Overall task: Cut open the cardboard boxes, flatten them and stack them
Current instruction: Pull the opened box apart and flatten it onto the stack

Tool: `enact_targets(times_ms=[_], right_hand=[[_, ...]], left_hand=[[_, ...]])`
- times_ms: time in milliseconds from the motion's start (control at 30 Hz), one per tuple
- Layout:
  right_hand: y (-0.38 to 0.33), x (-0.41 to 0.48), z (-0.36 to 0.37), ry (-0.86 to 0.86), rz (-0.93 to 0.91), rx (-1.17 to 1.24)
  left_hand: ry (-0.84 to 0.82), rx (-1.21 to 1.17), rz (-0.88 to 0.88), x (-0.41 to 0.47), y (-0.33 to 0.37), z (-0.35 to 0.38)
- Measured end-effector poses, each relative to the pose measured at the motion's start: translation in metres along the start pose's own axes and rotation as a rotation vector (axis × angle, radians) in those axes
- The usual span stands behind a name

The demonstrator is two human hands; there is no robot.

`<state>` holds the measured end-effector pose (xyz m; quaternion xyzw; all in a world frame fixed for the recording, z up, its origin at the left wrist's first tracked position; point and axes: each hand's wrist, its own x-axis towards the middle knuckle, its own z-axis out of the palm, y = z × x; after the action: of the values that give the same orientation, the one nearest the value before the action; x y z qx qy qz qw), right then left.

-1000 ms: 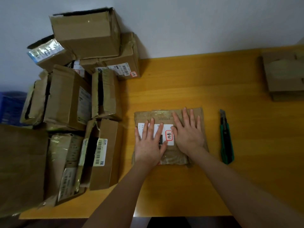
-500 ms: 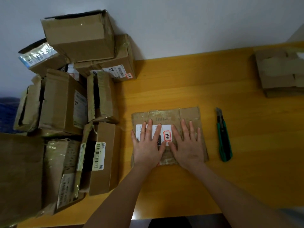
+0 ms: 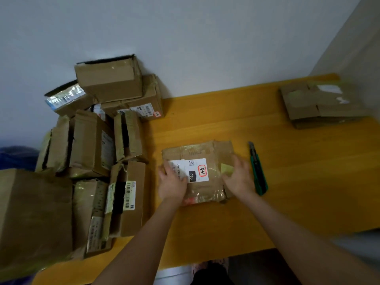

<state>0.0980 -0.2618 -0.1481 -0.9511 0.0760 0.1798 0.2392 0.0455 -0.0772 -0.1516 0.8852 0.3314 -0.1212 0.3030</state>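
Desk (image 3: 205, 124) centre: flattened box (image 3: 213, 182) judged ready for stacking.
We find uncut boxes (image 3: 90, 145) heaped left, flat stack (image 3: 320, 103) far right; left hand (image 3: 172, 185) and right hand (image 3: 238, 179) sit apart at the box's side edges, grip unclear, presumably to lift; knife (image 3: 257, 167) parked alongside.

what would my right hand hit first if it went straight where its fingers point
The right hand points away, slightly left, over the flattened box under it. Past that only bare table shows until the wall, so the way looks free, though depth is unclear.
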Motion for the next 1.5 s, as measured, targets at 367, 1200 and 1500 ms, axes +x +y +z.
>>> enact_targets(times_ms=[367, 1200, 1500], right_hand=[[-0.016, 0.011, -0.060, 0.013, 0.144, 0.442], [0.289, 0.172, -0.268, 0.072, -0.024, -0.139], [0.306, 0.188, -0.249, -0.157, -0.294, -0.411]], left_hand=[[0.168, -0.464, 0.080, 0.002, 0.082, -0.046], [-0.289, -0.579, -0.165, -0.064, 0.391, 0.231], [-0.412, -0.475, -0.068, -0.042, 0.430, 0.249]])
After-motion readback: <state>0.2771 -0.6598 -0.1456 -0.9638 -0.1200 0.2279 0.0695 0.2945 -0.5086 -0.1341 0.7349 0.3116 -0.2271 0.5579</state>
